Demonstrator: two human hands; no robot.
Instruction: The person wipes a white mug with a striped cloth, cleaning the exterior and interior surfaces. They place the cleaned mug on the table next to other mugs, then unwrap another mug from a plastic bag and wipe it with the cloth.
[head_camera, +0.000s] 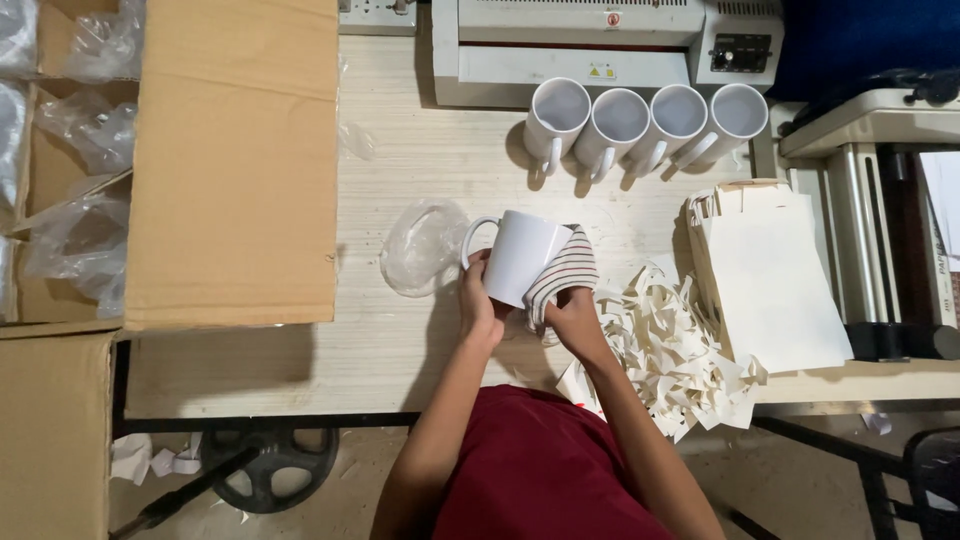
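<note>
Red-shirted torso of the person fills the near edge, both bare forearms reaching out over a pale wood-grain tabletop (400, 160). Left hand (480, 305): closed around the lower wall of one plain white ceramic mug (520, 255), held tilted above the table centre, handle pointing left. Right hand (575, 315): bunched around one striped white-and-brown cloth (565, 268), which is pressed against the mug's right side. Handling note, as a judgement: wiping goes best with the left hand steadying the mug firmly by the body, the cloth wrapped close to the glazed wall, and the mug turned a little at a time so that no patch is missed; the smooth glaze could slip if the grip slackens. Count, mugs: one in hand, plus four matching white mugs (645, 118) in a touching row at the far side, handles toward the near side; five in all. One crumpled clear plastic bag (420, 245) just left of the held mug. One heap of cream paper offcuts (670, 350) at the right, beside one stack of cream paper sheets (770, 280). One grey laminating machine (600, 45) behind the row. One large open brown cardboard carton (235, 160) at the left, holding several clear-wrapped items, number not countable.
</note>
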